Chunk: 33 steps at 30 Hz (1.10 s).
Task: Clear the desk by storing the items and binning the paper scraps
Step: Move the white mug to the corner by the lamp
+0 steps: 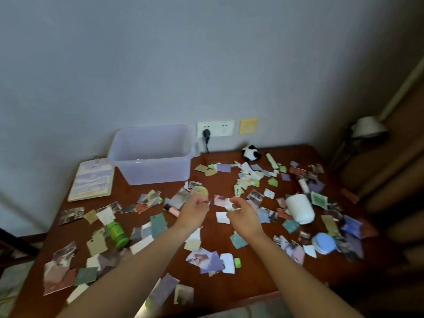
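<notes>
Torn coloured paper scraps litter the dark brown wooden desk; the right hand pinches one pale scrap above its middle; the left hand curls beside it, its hold unclear; a translucent plastic box stands behind.

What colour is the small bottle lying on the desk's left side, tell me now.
The bottle is bright green, seen best in the head view.

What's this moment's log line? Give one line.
left hand: grip unclear | right hand: pinches paper scrap | plastic box: looks empty
</notes>
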Each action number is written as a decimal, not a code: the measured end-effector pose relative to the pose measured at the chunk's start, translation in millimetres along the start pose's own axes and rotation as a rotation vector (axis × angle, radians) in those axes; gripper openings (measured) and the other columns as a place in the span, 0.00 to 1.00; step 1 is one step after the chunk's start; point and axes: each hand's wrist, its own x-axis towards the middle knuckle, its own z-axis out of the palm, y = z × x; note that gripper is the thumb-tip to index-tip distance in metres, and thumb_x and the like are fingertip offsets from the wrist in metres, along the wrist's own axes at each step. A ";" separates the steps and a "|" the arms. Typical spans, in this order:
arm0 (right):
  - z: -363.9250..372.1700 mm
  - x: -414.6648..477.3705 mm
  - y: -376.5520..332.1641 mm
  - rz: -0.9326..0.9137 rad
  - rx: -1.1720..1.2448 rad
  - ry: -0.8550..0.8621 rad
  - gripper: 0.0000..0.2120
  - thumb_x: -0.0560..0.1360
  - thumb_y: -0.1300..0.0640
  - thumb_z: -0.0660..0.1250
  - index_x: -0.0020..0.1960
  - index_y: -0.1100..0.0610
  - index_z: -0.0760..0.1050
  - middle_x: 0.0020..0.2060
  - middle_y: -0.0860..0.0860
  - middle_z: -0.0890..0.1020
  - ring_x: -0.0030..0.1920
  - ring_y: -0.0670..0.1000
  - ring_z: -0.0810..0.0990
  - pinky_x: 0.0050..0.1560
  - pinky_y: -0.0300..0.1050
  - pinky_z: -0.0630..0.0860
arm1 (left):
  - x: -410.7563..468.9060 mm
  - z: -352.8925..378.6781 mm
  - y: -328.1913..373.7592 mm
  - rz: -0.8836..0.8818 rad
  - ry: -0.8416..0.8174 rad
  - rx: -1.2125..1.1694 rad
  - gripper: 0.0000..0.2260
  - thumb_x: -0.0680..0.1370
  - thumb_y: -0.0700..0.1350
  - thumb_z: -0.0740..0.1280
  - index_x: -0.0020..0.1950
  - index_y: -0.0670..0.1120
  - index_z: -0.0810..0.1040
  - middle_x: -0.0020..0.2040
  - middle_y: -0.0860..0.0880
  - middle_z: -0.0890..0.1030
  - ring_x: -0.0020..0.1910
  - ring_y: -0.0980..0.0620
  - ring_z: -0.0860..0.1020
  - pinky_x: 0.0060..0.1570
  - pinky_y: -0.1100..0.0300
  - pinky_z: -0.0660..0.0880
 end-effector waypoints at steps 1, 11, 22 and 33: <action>-13.4 -3.4 11.8 -0.006 -0.014 0.003 0.21 0.75 0.57 0.63 0.67 0.50 0.71 0.65 0.49 0.75 0.60 0.50 0.77 0.58 0.45 0.75 | -3.9 15.2 2.1 0.015 -0.029 0.041 0.08 0.78 0.38 0.63 0.49 0.51 0.76 0.49 0.45 0.80 0.42 0.50 0.76 0.44 0.58 0.73; -141.2 -26.9 101.2 -0.027 -0.215 0.079 0.24 0.74 0.56 0.66 0.70 0.52 0.69 0.64 0.51 0.75 0.62 0.53 0.75 0.59 0.50 0.75 | -28.8 157.5 25.9 0.119 -0.192 0.196 0.08 0.76 0.38 0.65 0.53 0.47 0.76 0.51 0.48 0.81 0.51 0.51 0.79 0.51 0.61 0.76; -202.0 5.5 152.0 -0.082 -0.564 0.087 0.29 0.74 0.54 0.66 0.73 0.50 0.64 0.70 0.51 0.68 0.68 0.55 0.66 0.65 0.52 0.69 | -10.7 230.7 51.9 0.161 -0.311 0.438 0.18 0.77 0.44 0.66 0.67 0.46 0.71 0.57 0.50 0.76 0.58 0.51 0.76 0.60 0.55 0.74; -222.7 97.2 207.7 -0.068 -0.746 -0.036 0.31 0.75 0.49 0.65 0.75 0.50 0.59 0.71 0.50 0.66 0.73 0.55 0.60 0.72 0.50 0.54 | 76.2 298.7 40.1 -0.043 -0.336 0.378 0.28 0.71 0.47 0.73 0.68 0.44 0.67 0.64 0.44 0.72 0.61 0.45 0.75 0.57 0.52 0.75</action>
